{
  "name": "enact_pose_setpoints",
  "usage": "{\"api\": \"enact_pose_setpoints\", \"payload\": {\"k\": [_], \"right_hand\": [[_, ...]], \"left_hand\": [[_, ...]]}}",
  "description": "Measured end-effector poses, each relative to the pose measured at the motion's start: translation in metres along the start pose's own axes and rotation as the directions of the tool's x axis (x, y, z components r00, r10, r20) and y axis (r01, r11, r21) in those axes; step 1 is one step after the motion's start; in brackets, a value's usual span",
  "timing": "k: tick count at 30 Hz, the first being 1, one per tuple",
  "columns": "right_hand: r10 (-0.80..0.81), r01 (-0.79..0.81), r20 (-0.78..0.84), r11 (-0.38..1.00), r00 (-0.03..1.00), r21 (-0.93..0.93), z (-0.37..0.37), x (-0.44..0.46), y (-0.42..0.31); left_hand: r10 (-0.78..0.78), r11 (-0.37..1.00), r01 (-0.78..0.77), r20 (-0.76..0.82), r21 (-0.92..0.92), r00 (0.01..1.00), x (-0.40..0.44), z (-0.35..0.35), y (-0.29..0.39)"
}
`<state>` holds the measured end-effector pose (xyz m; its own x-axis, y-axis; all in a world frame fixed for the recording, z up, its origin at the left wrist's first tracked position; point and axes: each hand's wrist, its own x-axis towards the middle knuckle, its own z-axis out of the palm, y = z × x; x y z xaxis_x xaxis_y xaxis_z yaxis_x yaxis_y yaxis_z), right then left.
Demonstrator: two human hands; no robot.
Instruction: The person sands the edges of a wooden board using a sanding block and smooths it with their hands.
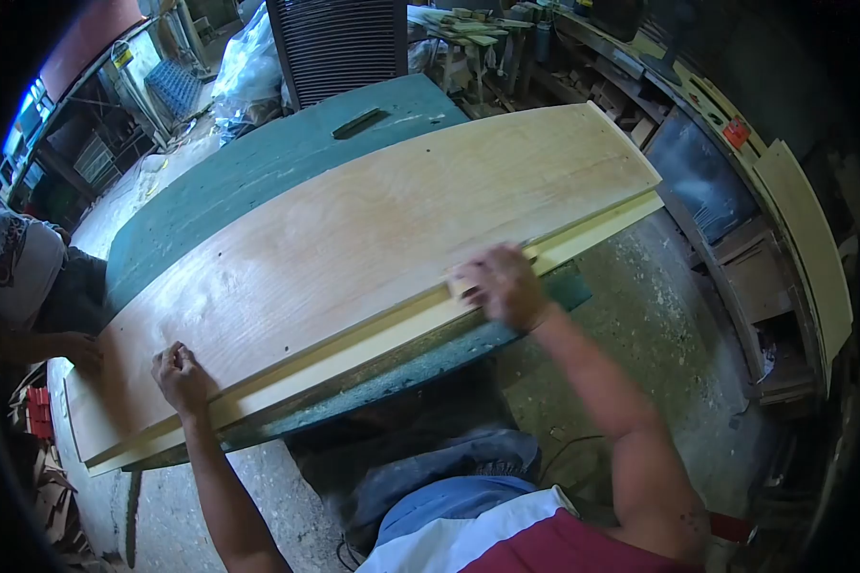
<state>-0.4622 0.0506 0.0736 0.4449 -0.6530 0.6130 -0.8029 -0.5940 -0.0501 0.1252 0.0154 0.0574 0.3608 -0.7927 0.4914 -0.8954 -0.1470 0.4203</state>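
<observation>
Two hands (181, 382) (503, 286) at board (354, 224); wood pieces (759, 279) in shelving (715, 286)

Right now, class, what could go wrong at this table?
The panel overhangs the table at right, so pressing there might tip it. The right hand, blurred at the panel's edge, seems to hold a block, which could slip off. A co-worker's hand at the left end might be jolted if the panel shifts.
</observation>
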Motion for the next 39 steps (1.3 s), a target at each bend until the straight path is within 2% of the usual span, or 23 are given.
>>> {"api": "enact_pose_setpoints", "payload": {"k": [2,3,6,11,14,15,19,21,22,23,25,26,27,28,30,34,36,37,39], "right_hand": [[0.042,-0.040,0.028,0.997,0.999,-0.071,-0.023,-0.027,0.057],[0.010,-0.013,-0.023,0.994,1.000,-0.108,-0.030,-0.041,0.087],[0.036,-0.031,0.024,0.983,0.999,-0.182,-0.061,-0.069,0.152],[0.111,-0.091,0.079,0.971,0.991,-0.221,-0.094,-0.105,0.222],[0.155,-0.124,0.099,0.956,0.983,-0.264,-0.113,-0.123,0.262],[0.154,-0.123,0.102,0.957,0.983,-0.262,-0.119,-0.128,0.273],[0.106,-0.073,0.132,0.969,0.986,-0.237,-0.131,-0.151,0.325],[0.199,-0.170,0.142,0.966,0.970,-0.194,-0.139,-0.165,0.348],[0.195,-0.167,0.142,0.968,0.971,-0.189,-0.145,-0.171,0.357],[0.489,-0.487,0.116,0.872,0.865,-0.046,-0.153,-0.174,0.364],[0.729,-0.742,0.140,0.663,0.670,0.099,-0.171,-0.185,0.380],[0.644,-0.633,0.012,0.754,0.765,-0.176,-0.180,-0.194,0.389],[0.516,-0.491,-0.077,0.745,0.853,-0.450,-0.187,-0.197,0.390],[0.513,-0.491,-0.081,0.747,0.855,-0.448,-0.192,-0.198,0.390],[0.535,-0.617,-0.319,0.599,0.782,-0.510,-0.204,-0.190,0.379],[0.566,-0.673,-0.364,0.616,0.740,-0.411,-0.207,-0.172,0.352],[0.821,-0.843,-0.308,0.335,0.481,-0.421,-0.209,-0.157,0.338],[0.822,-0.845,-0.312,0.330,0.477,-0.421,-0.210,-0.156,0.342],[0.977,-0.948,-0.160,0.087,0.142,-0.307,-0.211,-0.149,0.341]], "left_hand": [[-0.014,1.000,0.014,0.005,0.004,1.000,-0.002,-0.001,0.004],[-0.024,1.000,0.024,0.004,0.020,1.000,-0.001,-0.002,0.006],[-0.010,1.000,0.010,-0.013,0.010,1.000,-0.001,0.001,0.000],[0.040,0.999,-0.039,-0.038,0.024,0.998,0.003,0.007,-0.014],[-0.002,1.000,0.002,-0.030,-0.006,1.000,0.004,0.011,-0.022],[-0.039,0.999,0.038,-0.017,-0.028,0.999,0.005,0.012,-0.020],[-0.020,0.999,0.018,-0.052,-0.037,0.998,0.005,0.012,-0.018],[-0.009,1.000,0.008,-0.045,-0.010,0.999,0.009,0.013,-0.025],[0.000,1.000,0.000,-0.040,0.007,0.999,0.009,0.013,-0.028],[-0.004,1.000,0.005,-0.045,0.010,0.999,0.007,0.013,-0.024],[0.029,0.999,-0.028,-0.078,0.024,0.996,0.005,0.010,-0.016],[0.030,0.999,-0.028,-0.080,0.026,0.996,0.005,0.010,-0.015],[0.008,1.000,-0.007,-0.062,0.030,0.998,0.005,0.011,-0.017],[-0.016,0.999,0.018,-0.048,0.034,0.999,0.007,0.012,-0.019],[-0.010,0.998,0.013,-0.056,0.055,0.998,0.005,0.011,-0.018],[-0.008,0.999,0.010,-0.053,0.035,0.999,0.006,0.012,-0.017],[-0.015,0.999,0.017,-0.042,0.043,0.999,0.004,0.011,-0.014],[-0.030,0.998,0.032,-0.042,0.053,0.999,0.005,0.010,-0.012],[-0.023,0.997,0.025,-0.027,0.073,0.999,0.008,0.010,-0.016]]}}
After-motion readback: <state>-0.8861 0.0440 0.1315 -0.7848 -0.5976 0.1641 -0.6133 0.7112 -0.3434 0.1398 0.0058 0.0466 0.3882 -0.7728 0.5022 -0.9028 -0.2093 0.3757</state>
